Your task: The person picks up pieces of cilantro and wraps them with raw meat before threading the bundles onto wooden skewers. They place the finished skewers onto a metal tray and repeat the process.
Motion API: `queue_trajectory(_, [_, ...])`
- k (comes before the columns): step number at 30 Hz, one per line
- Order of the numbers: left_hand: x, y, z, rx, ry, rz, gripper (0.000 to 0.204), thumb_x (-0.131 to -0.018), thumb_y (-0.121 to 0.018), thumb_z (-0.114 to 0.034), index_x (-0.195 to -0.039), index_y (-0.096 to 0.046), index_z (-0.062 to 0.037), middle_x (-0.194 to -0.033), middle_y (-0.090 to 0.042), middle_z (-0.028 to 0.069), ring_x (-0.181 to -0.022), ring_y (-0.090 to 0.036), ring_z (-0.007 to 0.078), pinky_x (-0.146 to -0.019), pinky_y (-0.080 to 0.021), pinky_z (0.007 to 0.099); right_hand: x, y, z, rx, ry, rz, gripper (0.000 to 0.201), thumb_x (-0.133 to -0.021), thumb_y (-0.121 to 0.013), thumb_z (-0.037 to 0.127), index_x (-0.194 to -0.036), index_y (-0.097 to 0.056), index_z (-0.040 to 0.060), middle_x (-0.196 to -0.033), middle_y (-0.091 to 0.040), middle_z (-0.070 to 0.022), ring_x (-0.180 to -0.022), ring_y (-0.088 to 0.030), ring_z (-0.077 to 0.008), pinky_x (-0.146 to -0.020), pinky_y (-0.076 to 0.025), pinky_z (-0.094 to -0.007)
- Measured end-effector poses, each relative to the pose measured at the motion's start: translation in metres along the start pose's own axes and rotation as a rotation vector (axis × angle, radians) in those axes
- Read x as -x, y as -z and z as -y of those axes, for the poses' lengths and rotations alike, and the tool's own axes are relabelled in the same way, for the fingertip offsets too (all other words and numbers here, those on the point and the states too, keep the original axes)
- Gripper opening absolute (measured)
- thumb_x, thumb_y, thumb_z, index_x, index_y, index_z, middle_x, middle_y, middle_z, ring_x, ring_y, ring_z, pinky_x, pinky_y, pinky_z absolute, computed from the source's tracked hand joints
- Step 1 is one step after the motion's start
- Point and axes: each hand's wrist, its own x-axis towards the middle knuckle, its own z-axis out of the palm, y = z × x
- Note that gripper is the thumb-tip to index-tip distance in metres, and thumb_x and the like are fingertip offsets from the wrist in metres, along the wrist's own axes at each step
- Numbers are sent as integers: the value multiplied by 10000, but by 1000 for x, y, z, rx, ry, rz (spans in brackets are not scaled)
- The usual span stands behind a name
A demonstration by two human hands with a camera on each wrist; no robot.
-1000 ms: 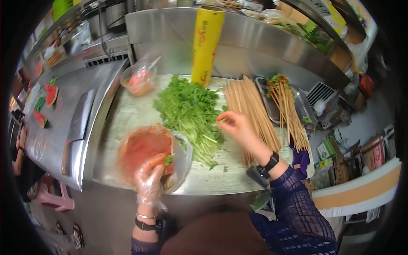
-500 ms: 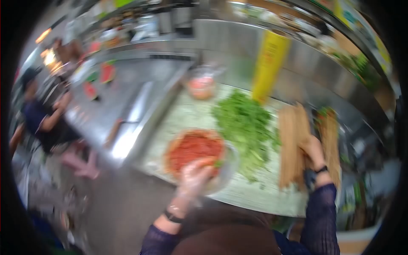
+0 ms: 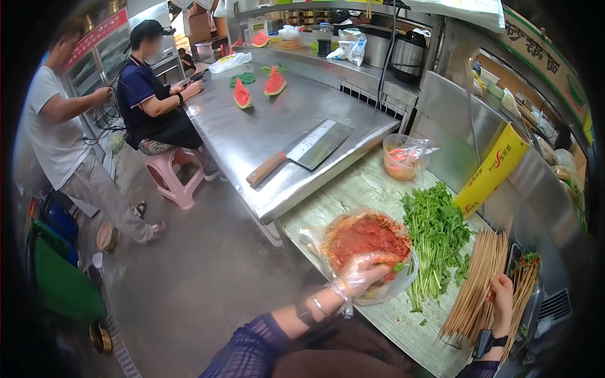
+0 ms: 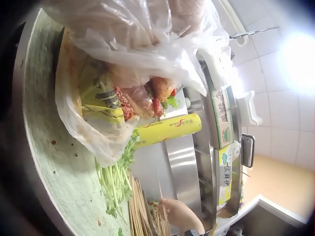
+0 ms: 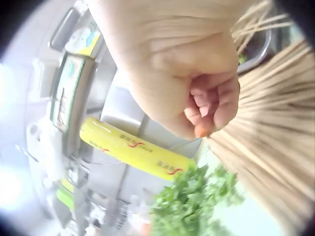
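Observation:
My left hand (image 3: 364,274), in a clear plastic glove, is over the bag-lined bowl (image 3: 412,277) of red marinated meat (image 3: 368,239). Between its fingers it holds a piece of red-coated meat (image 4: 160,88) with a green leaf (image 4: 172,102) showing at the tip. My bare right hand (image 3: 501,296) is over the bundle of bamboo skewers (image 3: 476,283), thumb and curled fingers pinched together at a skewer, which the hand largely hides. Leafy green herbs (image 3: 435,233) lie between the bowl and the skewers.
Behind the herbs stands a yellow roll (image 3: 495,167). A tub (image 3: 403,157) sits at the back. Finished-looking skewers (image 3: 526,271) lie by a tray at right. On the left steel table (image 3: 277,138) are a cleaver (image 3: 321,143) and watermelon slices (image 3: 275,82). Two people (image 3: 148,82) are beyond it.
The view has swung left, bringing the steel table and people into sight. My right hand has moved from beside the herbs to the skewers. My left hand still holds its piece over the bowl.

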Motion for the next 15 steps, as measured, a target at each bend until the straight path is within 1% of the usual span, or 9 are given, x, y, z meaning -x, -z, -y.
queue_trajectory(2, [0,1,2,12,18,-43,271,-896,-525,-13,-1161,-566,27,-1068,-623,70,-887,-607,112,-795,-511,247,14,-22,16,-336,72,-23,139,-909,-559,140,-794,-510,80,-599,-517,8,-454,-506,-75,-378,-402,-215])
queue_trajectory(3, [-1,3,3,52,11,-38,277,-899,-520,-13,-1171,-553,29,-1087,-612,81,-910,-604,128,-814,-510,256,19,-31,20,-428,95,0,83,-915,-552,138,-871,-535,70,-680,-568,-7,-507,-539,-72,-440,-450,-210])
queue_trajectory(5, [-5,7,2,128,1,-28,290,-904,-511,-11,-1191,-529,34,-1125,-591,103,-957,-598,159,-853,-507,275,40,-69,35,-542,204,-16,68,-918,-543,134,-909,-536,67,-725,-584,-20,-562,-562,-77,-500,-472,-206])
queue_trajectory(8, [-6,1,-4,466,50,-71,307,-908,-503,-11,-1210,-494,42,-1167,-555,130,-1020,-578,210,-898,-498,302,77,-136,54,-632,324,11,73,-922,-529,131,-948,-531,62,-785,-594,-40,-641,-588,-93,-593,-495,-207])
queue_trajectory(9, [-6,-2,-8,445,67,-122,315,-904,-514,-13,-1212,-486,43,-1170,-544,138,-1045,-563,228,-905,-496,311,84,-156,53,-612,337,30,85,-922,-527,131,-956,-531,53,-797,-591,-48,-635,-585,-102,-591,-496,-213])
queue_trajectory(10, [-4,-7,-13,426,71,-146,317,-904,-513,-12,-1214,-484,43,-1170,-545,137,-1043,-564,227,-905,-496,312,90,-174,51,-593,349,49,96,-923,-526,132,-963,-530,45,-808,-589,-56,-629,-582,-111,-590,-497,-220])
queue_trajectory(12, [-1,-13,-22,387,85,-192,321,-904,-511,-11,-1219,-481,42,-1168,-546,134,-1039,-566,224,-906,-496,312,104,-201,56,-691,302,110,114,-923,-524,137,-971,-537,35,-830,-582,-61,-625,-577,-119,-602,-501,-228])
queue_trajectory(13, [-1,-12,-23,368,75,-179,318,-904,-510,-9,-1217,-486,43,-1167,-548,134,-1034,-568,218,-898,-499,308,107,-207,56,-740,276,136,123,-923,-523,140,-975,-540,30,-840,-578,-63,-622,-575,-124,-608,-503,-232])
queue_trajectory(15, [-1,-9,-20,338,58,-153,312,-905,-506,-6,-1212,-495,46,-1166,-552,134,-1025,-573,206,-881,-506,300,105,-207,52,-806,289,218,135,-922,-523,150,-964,-551,24,-862,-570,-68,-619,-573,-132,-614,-503,-248])
